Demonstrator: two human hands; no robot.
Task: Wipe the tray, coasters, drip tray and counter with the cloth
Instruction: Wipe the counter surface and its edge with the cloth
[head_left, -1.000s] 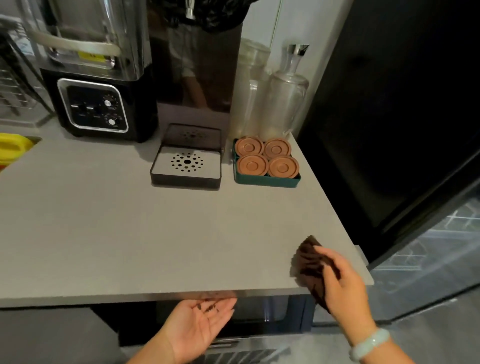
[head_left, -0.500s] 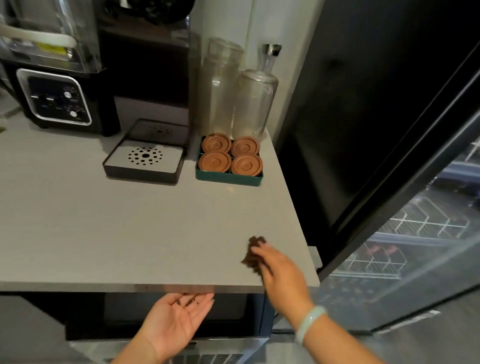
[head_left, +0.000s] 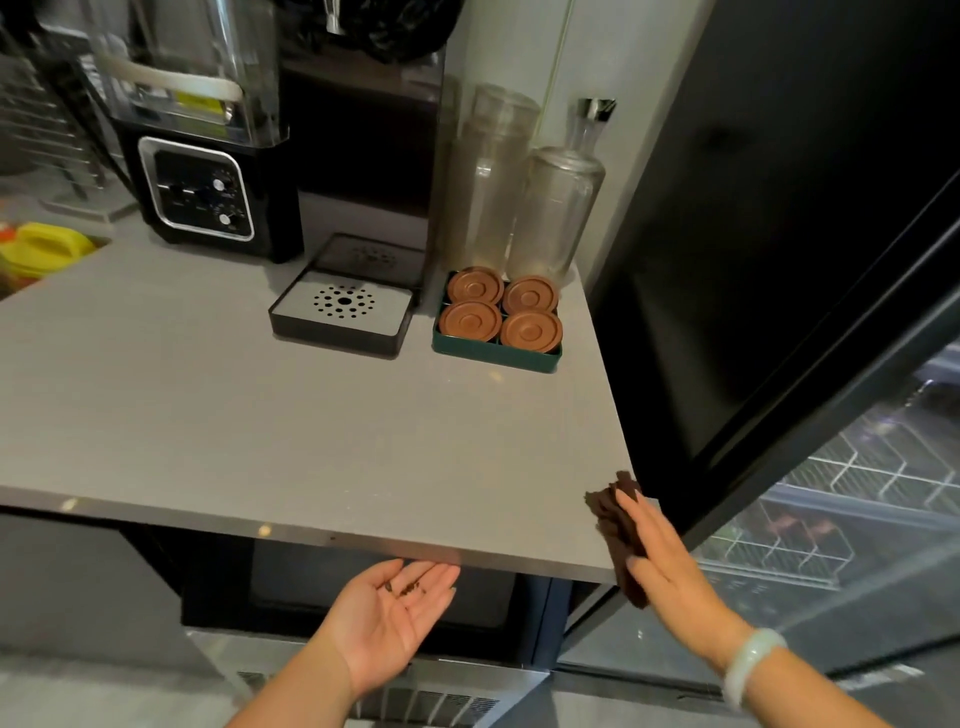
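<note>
Counter (head_left: 260, 415): drip tray (head_left: 343, 312) at back. Left hand (head_left: 389, 618) spread palm-up just under the front edge, holding dark crumbs (head_left: 408, 587), likely there to catch sweepings. Four coasters (head_left: 501, 312) in green tray (head_left: 493, 358). Cloth (head_left: 618, 530) draped over right front corner, right hand (head_left: 670, 566) pressing it flat-fingered, probably wiping the edge.

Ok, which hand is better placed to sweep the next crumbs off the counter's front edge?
Right. The right hand presses the cloth flat on the counter at its front right corner. The left hand lies palm-up below the edge with crumbs in it, so it likely suits catching.
</note>
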